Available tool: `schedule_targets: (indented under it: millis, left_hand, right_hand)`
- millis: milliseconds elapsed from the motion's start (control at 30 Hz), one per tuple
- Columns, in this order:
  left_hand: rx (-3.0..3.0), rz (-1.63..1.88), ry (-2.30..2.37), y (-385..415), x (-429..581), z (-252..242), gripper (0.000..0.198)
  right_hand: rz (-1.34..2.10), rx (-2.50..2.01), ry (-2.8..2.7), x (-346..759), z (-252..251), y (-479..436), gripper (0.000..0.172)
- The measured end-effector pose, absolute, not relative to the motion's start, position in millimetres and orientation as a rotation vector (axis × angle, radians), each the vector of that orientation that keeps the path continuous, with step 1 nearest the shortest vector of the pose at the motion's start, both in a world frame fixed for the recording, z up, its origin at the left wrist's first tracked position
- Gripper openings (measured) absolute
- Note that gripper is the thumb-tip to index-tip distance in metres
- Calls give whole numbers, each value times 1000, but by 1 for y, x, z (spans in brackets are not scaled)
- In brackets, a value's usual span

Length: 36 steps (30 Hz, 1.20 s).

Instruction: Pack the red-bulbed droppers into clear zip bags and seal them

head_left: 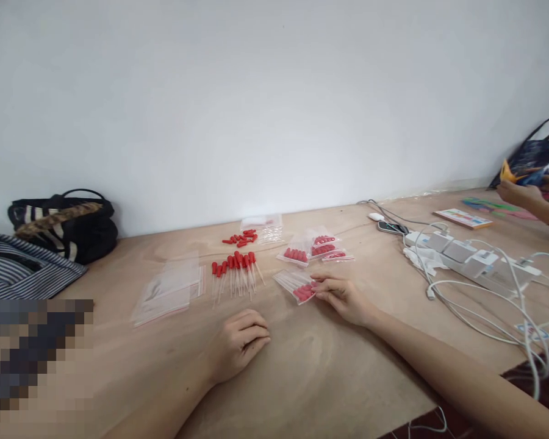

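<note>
My right hand (343, 296) pinches the near end of a small clear zip bag of red-capped droppers (297, 285) that lies on the wooden table (329, 366). My left hand (240, 341) rests on the table with its fingers curled in and nothing in them. A loose row of red-capped glass droppers (235, 271) lies just beyond the left hand. Further back sit loose red rubber caps (241, 238) and three filled bags (318, 247). A stack of empty clear zip bags (169, 291) lies to the left.
A black striped handbag (66, 222) and striped cloth (22, 267) sit at the far left. A white power strip with chargers and tangled cables (476, 265) fills the right side. Another person's hands (526, 194) hold coloured paper at the far right, near a booklet (463, 217).
</note>
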<state>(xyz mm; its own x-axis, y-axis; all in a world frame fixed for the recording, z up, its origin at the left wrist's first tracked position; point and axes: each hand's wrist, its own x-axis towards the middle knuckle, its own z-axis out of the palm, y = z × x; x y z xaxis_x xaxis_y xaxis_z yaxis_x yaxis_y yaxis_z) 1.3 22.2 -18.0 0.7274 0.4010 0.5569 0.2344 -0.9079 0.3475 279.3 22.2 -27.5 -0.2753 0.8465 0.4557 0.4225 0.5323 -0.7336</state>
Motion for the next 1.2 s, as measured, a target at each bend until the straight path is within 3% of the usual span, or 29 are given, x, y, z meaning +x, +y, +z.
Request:
schedule_targets:
  millis: [200,533,933,1200]
  left_hand:
    - [2662,931,508,23,1,-19,12]
    - [2763,976,648,24,7,-23,14]
    - [2876,892,1161,77,86,-16,13]
    - [2837,730,1180,108,123,-18,23]
  right_hand:
    - [965,-988,-1481,300,-9,14,25]
    - [254,-1060,-1405,317,-2,106,25]
    - [362,-1134,-1471,350,-36,116,24]
    - [336,-1140,-1199,340,-34,115,26]
